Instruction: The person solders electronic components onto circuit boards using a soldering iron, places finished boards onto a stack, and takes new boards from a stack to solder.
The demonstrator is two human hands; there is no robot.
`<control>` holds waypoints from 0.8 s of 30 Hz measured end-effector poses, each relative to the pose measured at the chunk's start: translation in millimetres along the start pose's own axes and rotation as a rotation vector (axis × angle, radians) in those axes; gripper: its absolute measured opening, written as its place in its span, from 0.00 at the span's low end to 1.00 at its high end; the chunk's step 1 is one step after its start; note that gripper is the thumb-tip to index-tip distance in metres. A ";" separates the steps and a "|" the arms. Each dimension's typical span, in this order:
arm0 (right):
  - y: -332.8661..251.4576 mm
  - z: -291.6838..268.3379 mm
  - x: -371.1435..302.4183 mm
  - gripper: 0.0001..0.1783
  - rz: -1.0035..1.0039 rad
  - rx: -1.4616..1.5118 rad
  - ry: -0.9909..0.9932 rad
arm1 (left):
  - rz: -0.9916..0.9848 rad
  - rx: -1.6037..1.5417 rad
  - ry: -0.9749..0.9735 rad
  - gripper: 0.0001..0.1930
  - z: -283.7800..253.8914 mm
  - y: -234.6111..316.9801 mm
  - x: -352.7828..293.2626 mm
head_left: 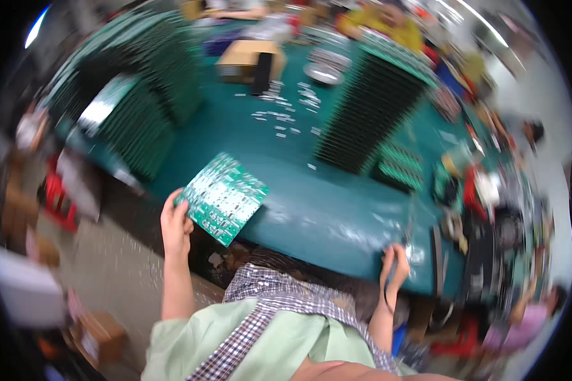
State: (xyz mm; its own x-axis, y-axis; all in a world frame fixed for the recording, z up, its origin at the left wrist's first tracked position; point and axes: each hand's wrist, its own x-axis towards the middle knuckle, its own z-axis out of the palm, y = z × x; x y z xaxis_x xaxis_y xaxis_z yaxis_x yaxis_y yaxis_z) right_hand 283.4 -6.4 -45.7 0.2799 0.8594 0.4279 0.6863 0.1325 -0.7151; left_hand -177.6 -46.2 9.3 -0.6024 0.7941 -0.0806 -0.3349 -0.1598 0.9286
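My left hand (176, 222) grips a green circuit board (225, 197) by its left edge, thumb on top. The board is held tilted over the table's front edge, its face full of small parts and shiny spots. To the right, my right hand (395, 265) is just above the table's front edge with its fingers curled together. Whatever they may pinch is too small and blurred to name. A small shiny clear piece (415, 254) lies right beside these fingers. A dark band circles my right wrist.
Tall stacks of green boards (171, 70) rise at the left; another high stack (372, 105) leans at the right, beside a low pile (399, 166). Small white pieces (279, 117) lie scattered before a cardboard box (235, 57). Tools and a tape roll (452, 225) crowd the right. People sit around.
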 end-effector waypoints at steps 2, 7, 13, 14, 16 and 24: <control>14.6 -10.3 -3.5 0.06 0.052 0.008 0.034 | 0.115 -0.002 -0.019 0.16 -6.5 34.9 8.3; 5.4 -11.0 -5.0 0.09 0.006 -0.009 -0.004 | 0.692 -0.034 0.261 0.08 -84.4 175.8 38.5; 14.2 -7.8 4.5 0.09 -0.059 -0.055 -0.008 | 0.380 0.137 0.236 0.09 -126.6 265.7 169.0; 15.1 -6.9 5.4 0.09 -0.057 -0.049 0.003 | 0.310 0.123 0.226 0.09 -131.0 267.7 192.7; 14.8 -3.4 8.1 0.08 -0.056 -0.020 -0.008 | 0.219 0.084 0.240 0.09 -129.7 266.2 225.7; 4.5 -5.2 2.0 0.08 -0.036 -0.052 0.015 | 0.131 0.258 0.363 0.08 -91.8 249.2 250.4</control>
State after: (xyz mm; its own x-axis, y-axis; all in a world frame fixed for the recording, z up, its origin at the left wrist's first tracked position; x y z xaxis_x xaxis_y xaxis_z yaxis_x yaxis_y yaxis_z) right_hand 290.6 -6.7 -45.2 0.2640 0.8468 0.4617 0.7298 0.1376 -0.6697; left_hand -478.3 59.0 187.3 -0.8576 0.5131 -0.0352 -0.0755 -0.0579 0.9955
